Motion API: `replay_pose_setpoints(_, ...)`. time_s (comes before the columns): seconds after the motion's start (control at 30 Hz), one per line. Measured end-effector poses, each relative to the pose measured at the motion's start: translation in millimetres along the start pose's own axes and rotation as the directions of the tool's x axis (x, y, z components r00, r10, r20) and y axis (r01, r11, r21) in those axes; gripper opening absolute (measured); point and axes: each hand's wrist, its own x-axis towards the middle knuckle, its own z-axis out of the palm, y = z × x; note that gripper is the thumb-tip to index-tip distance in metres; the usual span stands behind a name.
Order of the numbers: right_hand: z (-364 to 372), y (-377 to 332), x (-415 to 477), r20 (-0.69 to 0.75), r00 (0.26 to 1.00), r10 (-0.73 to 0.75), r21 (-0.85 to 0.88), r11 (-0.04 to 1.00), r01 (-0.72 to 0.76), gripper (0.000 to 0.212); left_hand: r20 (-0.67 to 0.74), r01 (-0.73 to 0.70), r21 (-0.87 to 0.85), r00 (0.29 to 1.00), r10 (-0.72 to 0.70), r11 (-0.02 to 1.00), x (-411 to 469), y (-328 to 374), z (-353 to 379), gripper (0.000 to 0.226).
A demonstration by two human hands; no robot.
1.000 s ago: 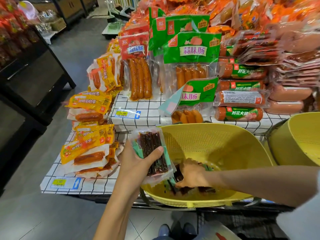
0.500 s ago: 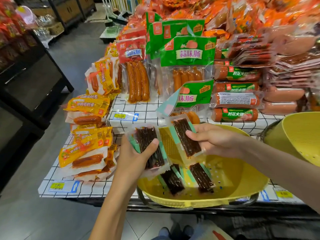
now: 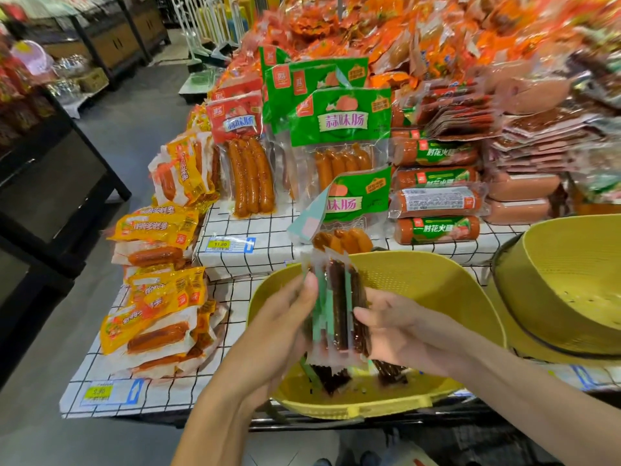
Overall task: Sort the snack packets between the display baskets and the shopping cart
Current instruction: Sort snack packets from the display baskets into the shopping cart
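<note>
Over the basket (image 3: 437,284), left hand (image 3: 279,331) and right hand (image 3: 393,331) both clamp a stack of packets (image 3: 336,307) (more lie inside), so collecting those likely comes next.

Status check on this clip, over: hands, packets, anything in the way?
Left hand and right hand both gripping the packet stack above the yellow basket. Loose packets lying in basket bottom. No obstruction seen.

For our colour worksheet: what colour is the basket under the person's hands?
The basket is yellow; the head view shows it.
</note>
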Motion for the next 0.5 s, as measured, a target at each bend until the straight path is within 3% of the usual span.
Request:
replay_pose_setpoints(0.1,-3,4,-5,0.071,0.996,-0.057,0.079,0.996,0.051,0.055,0.036,-0.034,0.001,0.999,0.034,0.999,-6,3,1,0.038)
replay_pose_setpoints(0.33,-10,1,-13,0.006,0.997,-0.079,0.216,0.973,0.076,0.067,0.008,-0.095,0.077,0.995,0.095,0.992,-3,1,6,0.037)
replay_pose_setpoints(0.4,-9,0,-15,0.011,0.997,-0.082,0.205,0.976,0.078,0.064,-0.018,-0.089,0.095,0.996,0.091,0.992,0,-1,8,0.038)
replay_pose_setpoints(0.5,-3,-1,-19,-0.044,0.996,-0.076,0.057,0.995,0.079,0.056,-0.068,-0.119,0.246,0.988,0.14,0.962,7,-6,15,0.048)
